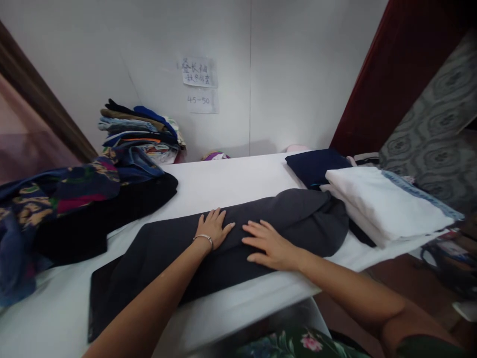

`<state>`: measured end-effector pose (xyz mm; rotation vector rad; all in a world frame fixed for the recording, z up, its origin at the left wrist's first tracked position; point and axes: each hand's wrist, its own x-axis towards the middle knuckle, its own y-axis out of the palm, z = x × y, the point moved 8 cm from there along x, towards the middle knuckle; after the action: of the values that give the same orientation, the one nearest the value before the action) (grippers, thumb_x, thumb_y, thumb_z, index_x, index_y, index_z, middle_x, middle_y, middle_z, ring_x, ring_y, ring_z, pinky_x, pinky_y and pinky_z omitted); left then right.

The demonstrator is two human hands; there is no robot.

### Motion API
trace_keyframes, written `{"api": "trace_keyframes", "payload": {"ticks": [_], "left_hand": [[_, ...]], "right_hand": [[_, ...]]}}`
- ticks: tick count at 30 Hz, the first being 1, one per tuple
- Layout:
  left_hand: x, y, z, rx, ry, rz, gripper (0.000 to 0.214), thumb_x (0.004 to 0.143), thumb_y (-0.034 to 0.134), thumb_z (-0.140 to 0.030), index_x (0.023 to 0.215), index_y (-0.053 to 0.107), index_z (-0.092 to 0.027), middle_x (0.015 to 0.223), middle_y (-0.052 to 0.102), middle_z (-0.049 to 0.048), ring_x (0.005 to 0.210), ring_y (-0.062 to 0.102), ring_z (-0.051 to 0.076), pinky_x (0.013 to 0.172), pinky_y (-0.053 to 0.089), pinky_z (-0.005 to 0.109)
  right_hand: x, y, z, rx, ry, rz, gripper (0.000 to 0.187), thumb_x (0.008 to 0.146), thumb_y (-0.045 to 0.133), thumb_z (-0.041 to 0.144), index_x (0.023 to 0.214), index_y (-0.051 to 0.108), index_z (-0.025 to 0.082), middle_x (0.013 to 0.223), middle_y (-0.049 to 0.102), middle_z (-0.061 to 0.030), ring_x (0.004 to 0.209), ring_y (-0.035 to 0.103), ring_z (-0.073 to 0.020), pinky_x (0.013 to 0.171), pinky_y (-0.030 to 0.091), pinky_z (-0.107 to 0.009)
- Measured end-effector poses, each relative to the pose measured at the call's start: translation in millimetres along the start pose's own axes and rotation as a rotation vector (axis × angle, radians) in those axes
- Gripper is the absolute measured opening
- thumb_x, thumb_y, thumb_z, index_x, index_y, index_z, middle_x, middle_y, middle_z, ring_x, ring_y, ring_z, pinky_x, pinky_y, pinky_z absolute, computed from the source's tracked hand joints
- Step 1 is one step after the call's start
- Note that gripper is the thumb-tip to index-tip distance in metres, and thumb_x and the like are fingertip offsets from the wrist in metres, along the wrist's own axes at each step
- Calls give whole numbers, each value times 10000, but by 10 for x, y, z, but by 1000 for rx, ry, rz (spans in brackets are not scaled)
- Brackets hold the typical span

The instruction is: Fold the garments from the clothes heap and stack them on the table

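A dark grey garment (160, 243), folded into a long strip, lies across the white-covered table (223, 181) in front of me. It looks like a jacket or coat, though its exact kind is unclear. My left hand (213, 231) rests flat on the middle of the cloth, fingers spread, with a silver bracelet at the wrist. A little to the right, my right hand (270, 246) also lies on the garment with its fingers apart. Neither hand grips the fabric. The garment's right end is rounded and folded over; its left end reaches under my left forearm.
Loose dark and patterned clothes (85, 199) heap at the left. Behind them rises a stack of folded clothes (139, 129). At the right sit folded white cloth (383, 204) and a navy folded garment (316, 166). Handwritten paper signs (200, 74) hang on the wall.
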<state>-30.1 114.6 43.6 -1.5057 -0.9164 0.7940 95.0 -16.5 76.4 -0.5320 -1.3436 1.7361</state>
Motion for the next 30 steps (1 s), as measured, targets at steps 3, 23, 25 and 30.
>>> {"api": "trace_keyframes", "payload": {"ticks": [3, 23, 25, 30], "left_hand": [[2, 60, 36, -19, -2, -21, 645, 899, 322, -562, 1408, 421, -179, 1514, 351, 123, 1412, 268, 283, 1123, 204, 547], [-56, 58, 70, -17, 5, -74, 605, 895, 354, -538, 1384, 461, -199, 1489, 399, 96, 1394, 308, 281, 1130, 212, 540], [-61, 57, 74, -33, 8, -84, 597, 890, 367, -534, 1380, 467, -207, 1484, 408, 94, 1389, 317, 284, 1130, 208, 545], [-68, 66, 78, -50, 24, -115, 580, 877, 388, -536, 1362, 487, -234, 1461, 444, 87, 1377, 340, 288, 1130, 204, 545]], "right_hand": [[60, -335, -526, -88, 151, -84, 470, 922, 486, 445, 1332, 530, 219, 1498, 368, -113, 1413, 254, -256, 1135, 190, -519], [-135, -870, -2642, 24, 708, -100, 473, 796, 643, 412, 1191, 637, 151, 1251, 628, -109, 1131, 584, -255, 981, 430, -336], [-227, -900, -2574, 76, 677, -160, 379, 796, 629, 414, 1086, 681, 175, 1123, 688, -74, 1029, 626, -235, 912, 463, -317], [-516, -651, -2517, 37, 753, -65, 330, 813, 580, 478, 991, 686, 222, 971, 719, -45, 906, 642, -236, 803, 474, -323]]}}
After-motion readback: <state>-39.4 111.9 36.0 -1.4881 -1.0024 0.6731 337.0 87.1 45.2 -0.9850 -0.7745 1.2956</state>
